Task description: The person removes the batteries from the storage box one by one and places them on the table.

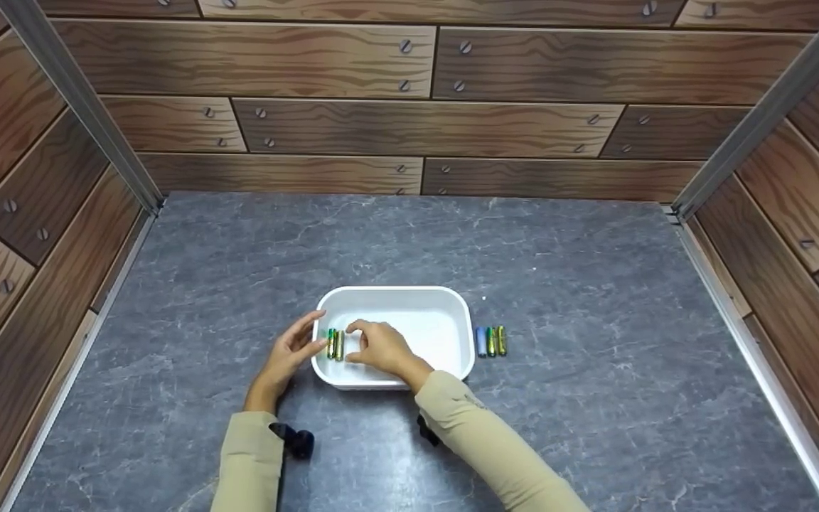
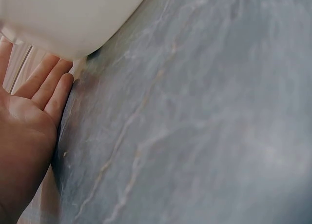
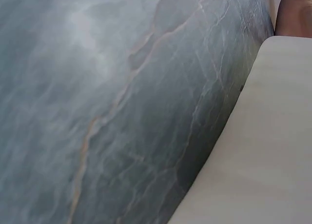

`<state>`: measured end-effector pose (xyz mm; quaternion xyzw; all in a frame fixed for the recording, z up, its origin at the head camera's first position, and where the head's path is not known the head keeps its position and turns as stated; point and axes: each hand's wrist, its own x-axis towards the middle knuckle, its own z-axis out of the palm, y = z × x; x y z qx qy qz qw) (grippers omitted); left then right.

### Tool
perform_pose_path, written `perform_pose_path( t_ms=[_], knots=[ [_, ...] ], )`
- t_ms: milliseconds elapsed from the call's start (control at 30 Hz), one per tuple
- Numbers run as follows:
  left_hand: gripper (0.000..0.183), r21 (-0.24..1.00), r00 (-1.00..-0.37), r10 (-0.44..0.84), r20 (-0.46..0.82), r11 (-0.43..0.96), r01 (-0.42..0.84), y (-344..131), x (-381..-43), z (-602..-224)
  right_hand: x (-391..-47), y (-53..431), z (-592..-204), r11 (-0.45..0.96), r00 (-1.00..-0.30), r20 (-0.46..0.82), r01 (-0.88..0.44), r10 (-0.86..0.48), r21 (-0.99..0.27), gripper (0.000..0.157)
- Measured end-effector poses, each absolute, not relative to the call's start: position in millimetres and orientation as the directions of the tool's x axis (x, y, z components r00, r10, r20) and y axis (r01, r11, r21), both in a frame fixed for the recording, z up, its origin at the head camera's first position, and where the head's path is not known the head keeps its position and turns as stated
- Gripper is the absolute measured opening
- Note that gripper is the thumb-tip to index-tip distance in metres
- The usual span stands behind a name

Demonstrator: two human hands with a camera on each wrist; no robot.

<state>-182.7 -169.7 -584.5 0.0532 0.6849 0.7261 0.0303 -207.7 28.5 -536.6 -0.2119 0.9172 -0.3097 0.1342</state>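
A white plastic tray [image 1: 409, 291] stands on the grey marbled table, its outer wall [image 3: 258, 151] filling the lower right of the right wrist view. Two slim green-and-gold batteries [image 1: 339, 346] stand side by side inside, at its left end. My left hand [image 1: 287, 355] is at the tray's left rim, thumb and fingers spread on either side of the batteries; the left wrist view shows several fingers [image 2: 46, 85] straight beside the tray. Over the tray floor, my right hand [image 1: 383, 348] has its thumb and forefinger apart, just right of the batteries, with nothing seen between them.
Right of the tray, a blue battery [image 1: 481, 342] and two green-and-gold batteries [image 1: 497, 341] lie in a row on the table [image 1: 594, 341]. Wood-patterned walls [image 1: 338, 128] enclose the back and sides. A dark wrist device [image 1: 296, 441] sits by the left sleeve.
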Motion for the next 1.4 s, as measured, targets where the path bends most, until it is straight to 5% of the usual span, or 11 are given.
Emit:
perform_pose_path(
  t_ms=[533,1400],
  knots=[
    [0.057,0.999,-0.992,0.119,-0.039,-0.028,-0.042,-168.9,-185.2,-579.4,-211.1,13.3,-539.1,0.77,-0.892,-0.157,-0.265,-0.425,-0.58,0.063],
    [0.058,0.997,-0.992,0.119,-0.053,-0.056,-0.06,-170.1,-184.7,-580.3,-208.7,7.2,-538.4,0.812,-0.878,-0.15,-0.338,-0.454,-0.475,0.052]
  ],
)
